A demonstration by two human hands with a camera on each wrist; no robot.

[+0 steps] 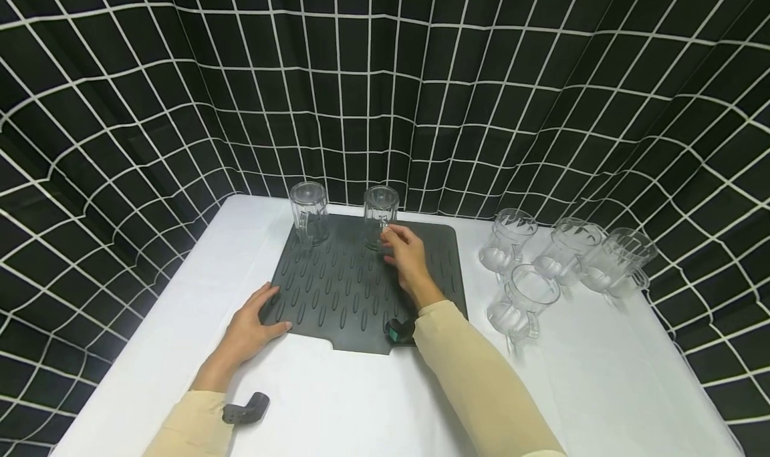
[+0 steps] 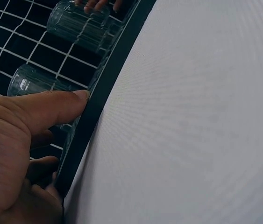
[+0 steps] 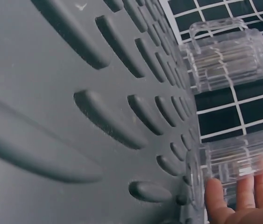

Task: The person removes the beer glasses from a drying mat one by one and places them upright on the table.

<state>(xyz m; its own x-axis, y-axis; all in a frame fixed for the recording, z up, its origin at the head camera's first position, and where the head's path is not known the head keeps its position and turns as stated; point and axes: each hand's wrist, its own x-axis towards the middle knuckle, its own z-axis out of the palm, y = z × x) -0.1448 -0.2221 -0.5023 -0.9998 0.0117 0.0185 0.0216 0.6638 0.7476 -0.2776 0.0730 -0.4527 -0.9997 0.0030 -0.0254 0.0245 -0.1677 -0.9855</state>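
A clear glass mug (image 1: 380, 206) stands upside down on the dark grey drying mat (image 1: 355, 337), near its back edge. My right hand (image 1: 406, 256) reaches in from the right and pinches this mug at its handle. The right wrist view shows several fingertips (image 3: 245, 186) against the glass. To the left, a second glass mug (image 1: 309, 206) also stands upside down on the mat, its handle toward me. My left hand (image 1: 248, 327) rests at the mat's front left corner, fingers spread along the left edge. In the left wrist view its thumb (image 2: 52, 107) lies at the mat's front edge.
Right of the mat, several upright glass mugs stand on the white tabletop (image 1: 607, 377), the closest glass mug (image 1: 520, 303) in front of the others. A black curtain (image 1: 361, 89) with white grid lines surrounds the table at the back and sides.
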